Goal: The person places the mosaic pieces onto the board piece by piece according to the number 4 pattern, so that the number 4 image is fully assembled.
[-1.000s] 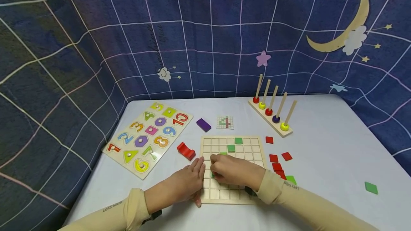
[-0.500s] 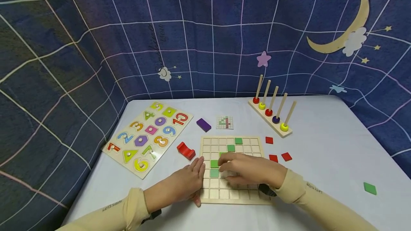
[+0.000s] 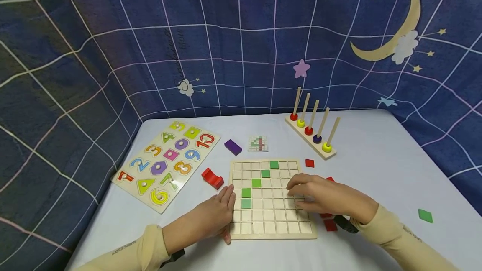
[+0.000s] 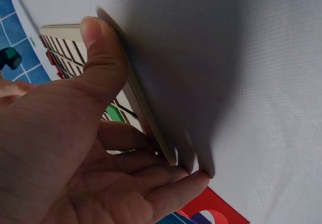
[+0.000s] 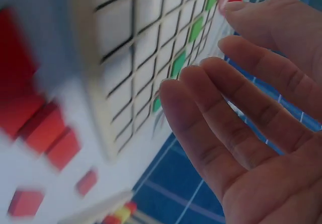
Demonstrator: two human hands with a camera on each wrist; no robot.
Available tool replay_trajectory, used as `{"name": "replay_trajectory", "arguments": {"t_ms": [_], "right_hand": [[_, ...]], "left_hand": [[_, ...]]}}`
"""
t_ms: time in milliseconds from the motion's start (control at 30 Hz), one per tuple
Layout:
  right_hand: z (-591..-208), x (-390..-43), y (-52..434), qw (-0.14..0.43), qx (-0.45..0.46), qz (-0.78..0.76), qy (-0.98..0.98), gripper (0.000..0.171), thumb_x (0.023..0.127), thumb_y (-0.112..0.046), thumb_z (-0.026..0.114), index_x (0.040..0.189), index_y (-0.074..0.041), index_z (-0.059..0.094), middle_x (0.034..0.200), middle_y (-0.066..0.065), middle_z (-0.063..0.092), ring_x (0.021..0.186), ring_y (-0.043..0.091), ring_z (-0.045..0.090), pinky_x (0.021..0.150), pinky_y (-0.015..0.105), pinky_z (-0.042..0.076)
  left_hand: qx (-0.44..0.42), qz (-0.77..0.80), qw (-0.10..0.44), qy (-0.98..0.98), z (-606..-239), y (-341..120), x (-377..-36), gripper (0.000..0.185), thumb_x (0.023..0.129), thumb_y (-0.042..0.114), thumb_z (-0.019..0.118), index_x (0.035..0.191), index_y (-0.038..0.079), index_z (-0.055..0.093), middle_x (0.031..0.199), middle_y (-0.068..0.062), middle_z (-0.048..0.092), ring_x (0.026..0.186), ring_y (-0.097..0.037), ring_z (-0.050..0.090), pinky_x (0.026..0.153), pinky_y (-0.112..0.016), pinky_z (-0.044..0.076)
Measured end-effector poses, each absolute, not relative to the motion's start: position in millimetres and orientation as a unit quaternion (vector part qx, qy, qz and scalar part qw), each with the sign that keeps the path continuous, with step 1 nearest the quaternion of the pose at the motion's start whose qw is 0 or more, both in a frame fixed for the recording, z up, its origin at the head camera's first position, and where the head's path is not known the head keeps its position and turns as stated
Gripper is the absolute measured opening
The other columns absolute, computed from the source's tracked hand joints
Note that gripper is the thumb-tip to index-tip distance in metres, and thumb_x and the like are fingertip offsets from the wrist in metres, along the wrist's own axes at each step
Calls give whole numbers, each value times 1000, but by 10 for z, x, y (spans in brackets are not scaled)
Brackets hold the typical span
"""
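Note:
A wooden grid board (image 3: 278, 216) lies on the white table in the head view, with several green tiles (image 3: 246, 193) set in its squares, mostly along a diagonal. Against the board's left edge rests my left hand (image 3: 212, 212), its thumb (image 4: 103, 50) and fingertips along the wooden rim in the left wrist view. My right hand (image 3: 327, 195) hovers at the board's right edge, fingers (image 5: 241, 118) loosely extended and apart from the thumb, nothing held. Several red tiles (image 3: 330, 225) lie right of the board, partly hidden beneath this hand.
A number puzzle board (image 3: 171, 154) lies at the left. Beside it are a red arched block (image 3: 212, 178) and a purple block (image 3: 233, 147). A small pattern card (image 3: 257, 143) sits behind the grid. Back right stands a peg stacker (image 3: 322, 147); a loose green tile (image 3: 425, 216) lies far right.
My right hand has lifted off the left part of the board and moved right to its right edge, uncovering the green tiles there. My left hand stays at the left edge.

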State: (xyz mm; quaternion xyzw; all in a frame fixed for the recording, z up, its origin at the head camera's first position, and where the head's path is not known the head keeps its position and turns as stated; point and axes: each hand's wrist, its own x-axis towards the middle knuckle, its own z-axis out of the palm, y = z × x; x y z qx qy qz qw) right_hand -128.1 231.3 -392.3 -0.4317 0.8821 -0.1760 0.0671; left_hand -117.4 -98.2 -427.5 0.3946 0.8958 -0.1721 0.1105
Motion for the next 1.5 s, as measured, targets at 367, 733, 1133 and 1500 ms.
{"name": "replay_trajectory", "arguments": {"t_ms": [367, 733, 1133, 1500], "right_hand": [[-4012, -1139, 2924, 64, -391, -180, 900, 21, 86, -5, 88, 92, -20, 75, 99, -8, 65, 90, 7, 59, 74, 24, 60], [-4258, -1058, 3087, 79, -379, -145, 911, 22, 84, -12, 89, 90, -24, 71, 97, -13, 59, 90, 2, 51, 76, 24, 58], [-4164, -1061, 3046, 75, -366, -128, 919, 21, 84, -13, 88, 91, -25, 72, 100, -8, 61, 91, 3, 51, 76, 22, 59], [-4097, -1204, 2700, 55, -408, -147, 899, 20, 87, -7, 83, 90, -21, 69, 90, -10, 53, 86, 0, 46, 70, 16, 45]], "left_hand": [[394, -178, 125, 893, -4241, -988, -1163, 99, 86, 58, 81, 156, -5, 49, 165, -26, 47, 153, -37, 51, 113, -39, 56], [388, -168, 117, 899, -4229, -1008, -1156, 106, 82, 63, 79, 156, -8, 48, 164, -28, 47, 152, -38, 51, 114, -40, 56], [392, -161, 115, 898, -4234, -1001, -1151, 108, 81, 64, 80, 155, -8, 49, 163, -28, 48, 151, -38, 53, 113, -41, 57], [383, -160, 127, 901, -4231, -995, -1156, 107, 82, 63, 79, 157, -6, 47, 166, -26, 46, 154, -37, 50, 115, -41, 55]]}}
